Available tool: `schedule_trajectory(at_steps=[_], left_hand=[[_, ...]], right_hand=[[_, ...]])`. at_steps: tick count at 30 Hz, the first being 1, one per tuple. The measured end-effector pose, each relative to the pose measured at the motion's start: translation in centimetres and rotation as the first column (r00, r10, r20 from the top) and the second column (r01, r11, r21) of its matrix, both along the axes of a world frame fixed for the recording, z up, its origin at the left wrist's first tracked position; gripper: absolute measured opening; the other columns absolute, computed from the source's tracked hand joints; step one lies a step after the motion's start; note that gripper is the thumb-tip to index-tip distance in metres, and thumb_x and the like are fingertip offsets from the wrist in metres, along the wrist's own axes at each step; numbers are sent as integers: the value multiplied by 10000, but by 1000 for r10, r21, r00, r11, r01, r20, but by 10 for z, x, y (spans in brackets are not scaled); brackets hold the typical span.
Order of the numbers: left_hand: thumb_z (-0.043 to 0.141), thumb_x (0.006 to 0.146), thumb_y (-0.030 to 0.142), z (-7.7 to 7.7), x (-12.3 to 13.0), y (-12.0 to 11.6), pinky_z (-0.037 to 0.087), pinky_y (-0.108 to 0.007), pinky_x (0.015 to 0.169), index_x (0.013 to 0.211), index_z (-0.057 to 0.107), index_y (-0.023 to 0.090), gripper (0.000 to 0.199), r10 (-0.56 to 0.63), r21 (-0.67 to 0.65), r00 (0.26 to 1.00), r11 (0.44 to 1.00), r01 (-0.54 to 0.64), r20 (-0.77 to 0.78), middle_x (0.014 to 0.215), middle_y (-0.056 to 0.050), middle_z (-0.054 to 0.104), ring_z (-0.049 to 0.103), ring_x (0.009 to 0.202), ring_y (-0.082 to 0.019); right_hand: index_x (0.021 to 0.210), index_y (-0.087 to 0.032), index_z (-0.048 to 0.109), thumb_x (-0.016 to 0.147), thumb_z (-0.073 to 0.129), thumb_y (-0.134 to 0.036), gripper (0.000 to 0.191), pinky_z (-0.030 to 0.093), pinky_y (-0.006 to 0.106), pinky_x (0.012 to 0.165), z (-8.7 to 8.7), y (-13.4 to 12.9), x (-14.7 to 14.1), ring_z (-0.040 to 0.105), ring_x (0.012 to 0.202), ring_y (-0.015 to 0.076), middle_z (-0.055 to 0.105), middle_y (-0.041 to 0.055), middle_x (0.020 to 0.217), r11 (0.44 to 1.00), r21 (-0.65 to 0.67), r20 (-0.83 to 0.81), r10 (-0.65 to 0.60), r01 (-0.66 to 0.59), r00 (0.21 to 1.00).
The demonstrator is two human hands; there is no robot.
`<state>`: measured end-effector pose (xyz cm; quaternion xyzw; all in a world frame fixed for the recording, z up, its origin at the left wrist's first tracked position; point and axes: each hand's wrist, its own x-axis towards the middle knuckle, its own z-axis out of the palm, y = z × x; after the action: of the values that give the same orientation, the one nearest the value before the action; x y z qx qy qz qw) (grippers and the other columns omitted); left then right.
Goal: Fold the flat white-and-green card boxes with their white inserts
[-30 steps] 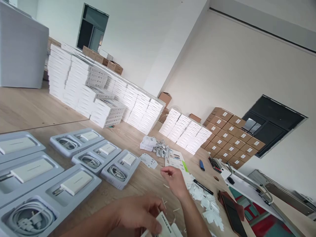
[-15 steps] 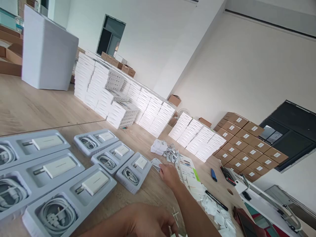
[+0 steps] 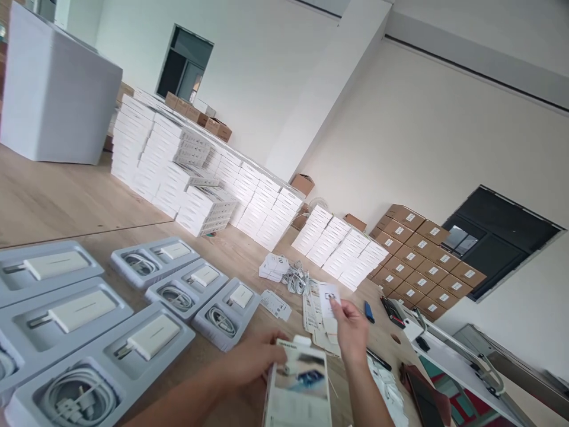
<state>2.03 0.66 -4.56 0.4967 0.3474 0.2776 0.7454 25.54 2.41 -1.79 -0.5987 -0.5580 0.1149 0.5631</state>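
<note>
Head: trays [image 3: 227, 341] (filled) near left hand [image 3: 254, 360].

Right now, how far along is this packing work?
Partway, it seems. Looking done: the stacked white boxes, which appear closed. In hand: the left hand grips a printed box with a tab sticking up; the right hand holds a small card. Probably left: the open trays, whose chargers and coiled cables lie uncovered on the table.

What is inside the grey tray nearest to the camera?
A coiled white cable and a white charger with metal prongs. The tray floor beneath the coil is hidden.
</note>
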Motion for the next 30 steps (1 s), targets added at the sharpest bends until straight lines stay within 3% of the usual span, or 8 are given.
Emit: schedule_trajectory(at_steps=[6, 10, 13, 16, 18, 22, 27, 30], left_hand=[[640, 778, 253, 7, -2, 13, 579, -279, 589, 943, 594, 167, 191, 274, -123, 935, 960, -252, 224, 828, -66, 737, 695, 713, -186], [646, 797, 163, 5, -1, 19, 606, -275, 583, 910, 608, 145, 120, 412, -249, 862, 904, -347, 294, 814, -78, 739, 702, 674, -170], [599, 838, 131, 4, -1, 23, 610, -259, 555, 928, 625, 109, 97, 456, -318, 840, 875, -364, 293, 813, -106, 747, 711, 654, -169], [576, 853, 114, 5, -2, 25, 617, -259, 568, 981, 627, 88, 141, 445, -344, 833, 878, -334, 328, 834, -125, 754, 722, 674, -176], [572, 853, 108, 6, -3, 26, 620, -263, 573, 1004, 621, 86, 160, 433, -352, 832, 883, -312, 348, 845, -130, 757, 727, 683, -183], [558, 853, 89, 10, -5, 24, 622, -267, 578, 1004, 618, 82, 162, 407, -351, 839, 893, -282, 361, 850, -133, 757, 730, 681, -188], [551, 848, 59, 16, -4, 21, 623, -272, 623, 977, 623, 87, 150, 341, -332, 869, 917, -223, 358, 809, -110, 747, 726, 680, -182], [534, 865, 79, 18, -1, 22, 609, -249, 586, 943, 618, 114, 120, 336, -335, 870, 917, -216, 360, 758, -57, 726, 704, 626, -157]], right_hand=[[954, -183, 717, 702, 756, -484, 394, 521, 344, 715, 20, -72, 26, 664, 798, 240, 740, 61, 911, 943, 184, -322, -208, 277, 923], [842, -208, 744, 818, 614, -315, 170, 489, 345, 775, 40, -93, 13, 620, 926, 239, 660, 82, 995, 935, 347, 138, -125, 70, 982], [868, -242, 740, 834, 515, -163, 241, 461, 374, 793, 47, -94, 1, 579, 921, 230, 618, 72, 968, 917, 397, 473, -174, -33, 864], [890, -247, 738, 819, 477, -84, 316, 429, 399, 779, 42, -89, -13, 543, 904, 240, 606, 73, 938, 944, 316, 687, -160, -94, 709], [998, -250, 723, 822, 447, -57, 380, 432, 406, 796, 38, -87, -20, 540, 927, 243, 617, 75, 969, 967, 207, 722, -48, -149, 690], [1284, -262, 580, 884, 421, -103, 459, 430, 403, 958, 45, -94, -17, 539, 1109, 230, 618, 72, 1191, 970, 81, 566, 144, -228, 812], [1083, -243, 699, 865, 505, -222, 293, 424, 391, 1000, 60, -118, 39, 583, 1121, 239, 668, 65, 1160, 999, 32, 371, 21, -36, 928], [1143, -219, 677, 800, 541, -224, 369, 392, 429, 1032, 58, -141, 83, 564, 1162, 269, 659, 76, 1205, 933, -351, 412, 74, 83, 908]])
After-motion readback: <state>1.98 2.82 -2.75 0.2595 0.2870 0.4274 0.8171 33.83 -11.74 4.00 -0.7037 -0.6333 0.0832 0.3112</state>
